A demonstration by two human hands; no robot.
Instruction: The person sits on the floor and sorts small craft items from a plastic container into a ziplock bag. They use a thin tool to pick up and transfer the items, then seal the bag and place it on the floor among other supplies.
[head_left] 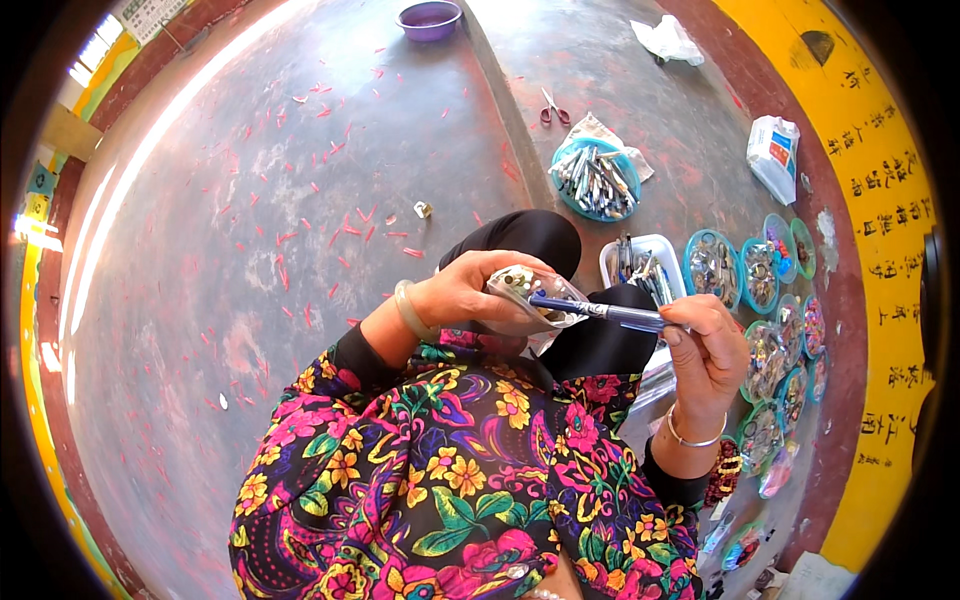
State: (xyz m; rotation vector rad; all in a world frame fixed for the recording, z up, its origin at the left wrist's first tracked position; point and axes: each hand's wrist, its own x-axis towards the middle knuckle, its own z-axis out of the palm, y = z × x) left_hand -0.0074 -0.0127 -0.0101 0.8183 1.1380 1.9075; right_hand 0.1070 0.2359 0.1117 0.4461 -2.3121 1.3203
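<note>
While the left hand (475, 287) grasps a clear plastic bag (515, 314) of small pieces, the right hand (708, 345) grips one end of a blue pen (605, 311) between thumb and fingers. The pen, the object under handling, lies nearly level above the lap; its other end reaches the mouth of the bag, though whether it enters cannot be told. Beneath the hands, the seated person's right knee (628, 335), in black, overlaps the near corner of a white tub (677, 272) containing pens and partly blocks it from view. Beyond the tub, a blue bowl (601, 217) heaped with pens sits on a pale cloth (594, 127), with open dark-handled scissors (553, 112) just behind it. To the right, round baskets of sorted small parts, among them a blue one (690, 262) nearest the tub, stand close together along the yellow wall (868, 160); the right forearm crosses in front of some of this area. A white package (773, 160) leans near the wall base, and a crumpled white bag (668, 42) lies farther off. Red scraps (283, 272) are strewn over the grey floor (165, 400) at left; a purple basin (430, 34) rests at the far edge.
</note>
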